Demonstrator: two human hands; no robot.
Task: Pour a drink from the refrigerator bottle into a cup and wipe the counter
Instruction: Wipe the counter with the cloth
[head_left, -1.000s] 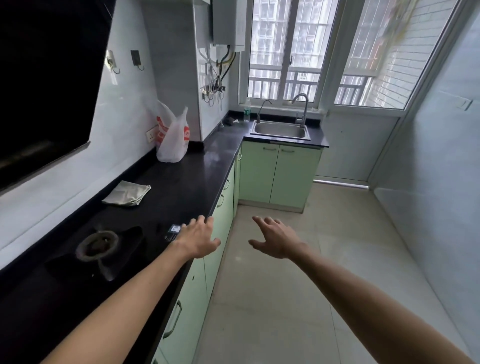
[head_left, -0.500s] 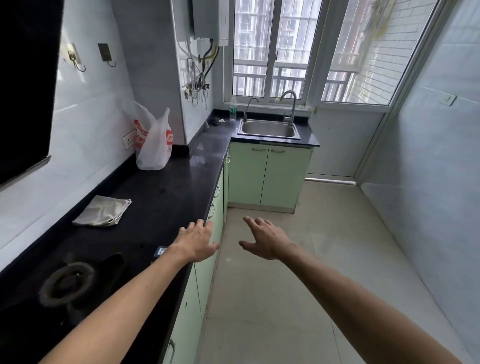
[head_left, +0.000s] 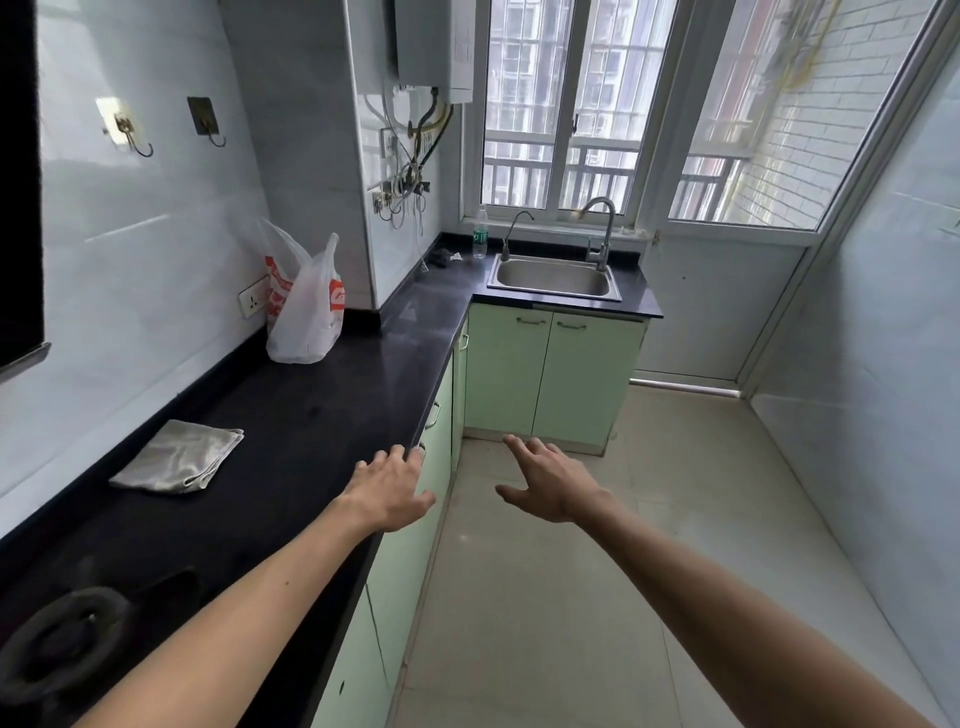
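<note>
Wide bare stretch of the black stone surface between the folded grey cloth at left and the front edge. Farther along, blocked at the wall by a white plastic bag with red print. Near left, taken up by a round black burner ring. Open tiled floor to the right, unobstructed to the far pale green cabinets.

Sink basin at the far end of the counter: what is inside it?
The sink shows only bare steel on the visible far wall and part of the floor. Its near rim hides the front of the bottom, so something small lying there cannot be ruled out. Two taps stand behind it.
</note>
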